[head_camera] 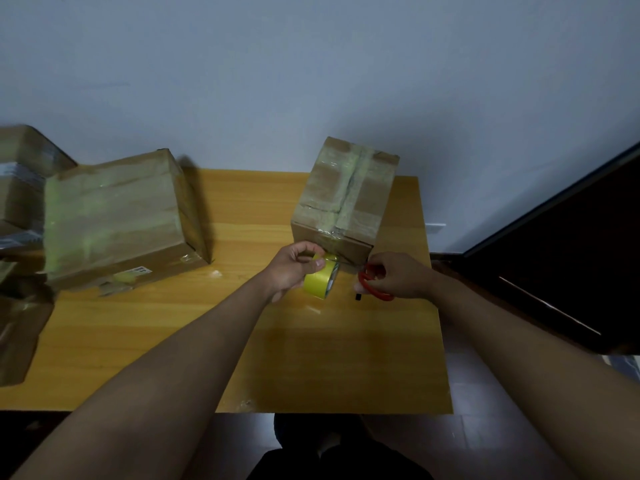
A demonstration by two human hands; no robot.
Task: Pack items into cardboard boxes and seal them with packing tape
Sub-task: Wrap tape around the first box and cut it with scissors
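Now | left hand [294, 268] grips tape roll [320, 280] | right hand [398, 277] grips scissors [374, 289]

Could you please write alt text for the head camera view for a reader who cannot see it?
A person's left hand holds a yellow tape roll against the near side of a taped cardboard box on a wooden table, while the right hand grips red-handled scissors. A larger taped box lies to the left.

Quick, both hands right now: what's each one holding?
Left hand: closed on the yellow tape roll, beside the taped box.
Right hand: closed on the red-handled scissors.
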